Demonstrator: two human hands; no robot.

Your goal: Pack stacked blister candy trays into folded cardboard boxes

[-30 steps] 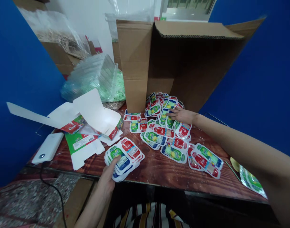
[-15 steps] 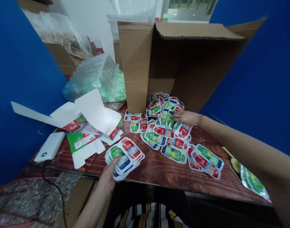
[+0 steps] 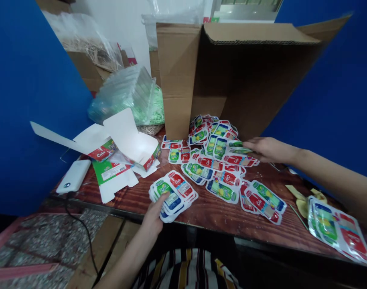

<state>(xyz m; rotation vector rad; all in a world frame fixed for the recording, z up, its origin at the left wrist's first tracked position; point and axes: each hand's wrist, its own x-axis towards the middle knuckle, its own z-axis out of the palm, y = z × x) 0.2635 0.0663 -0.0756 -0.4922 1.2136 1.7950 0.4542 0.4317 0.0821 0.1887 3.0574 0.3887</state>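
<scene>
My left hand (image 3: 155, 214) grips a stack of jar-shaped sachets (image 3: 180, 190) at the table's front edge, thumb on top. The upper ones show green-and-blue and red "Cola" prints. My right hand (image 3: 269, 148) is closed on a green-printed sachet (image 3: 239, 149), tilted edge-on above the loose pile (image 3: 228, 176); whether it holds more than one is unclear. The pile spreads from the mouth of a large cardboard box (image 3: 177, 76) towards the front. A few overlapping sachets (image 3: 264, 202) lie nearer me on the right.
Open printed cartons (image 3: 126, 134) lie left of the pile, with a white power bank (image 3: 74, 176) and its black cable (image 3: 85, 228) beside them. Clear plastic trays (image 3: 130, 94) stand behind. More sachets (image 3: 336, 228) and yellowish strips (image 3: 302, 200) lie at the table's right end.
My right hand has drawn back to the right, lifting a green-printed sachet off the pile. My left hand still holds its stack. The view has shifted, showing more of the right end.
</scene>
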